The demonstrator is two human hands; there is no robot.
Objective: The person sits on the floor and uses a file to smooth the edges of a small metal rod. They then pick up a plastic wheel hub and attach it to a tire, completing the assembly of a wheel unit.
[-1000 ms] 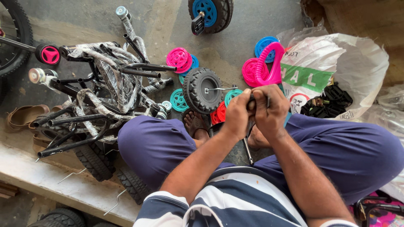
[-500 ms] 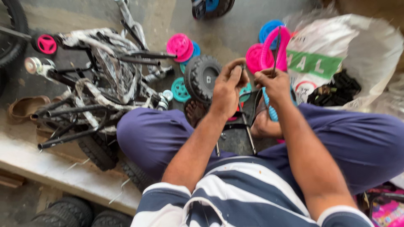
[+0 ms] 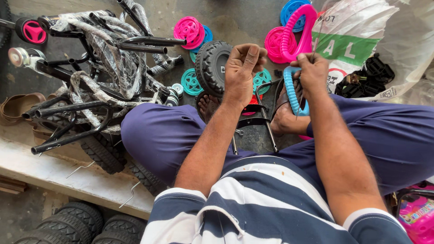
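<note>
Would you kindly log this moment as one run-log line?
left hand: on small black tyre | right hand: gripping blue ribbed handle | black metal bracket: between knees

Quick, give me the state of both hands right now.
Left hand: closed on the small black wheel.
Right hand: closed on the blue ribbed ring.

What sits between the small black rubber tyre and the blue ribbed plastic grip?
In the head view, the left hand lies between the small black rubber tyre and the blue ribbed plastic grip, with a teal plastic wheel disc behind it.

Bright, even daylight; soft shadows; right hand (image 3: 312, 70) perhaps slightly motion-blurred; edges mildly stretched.
</note>
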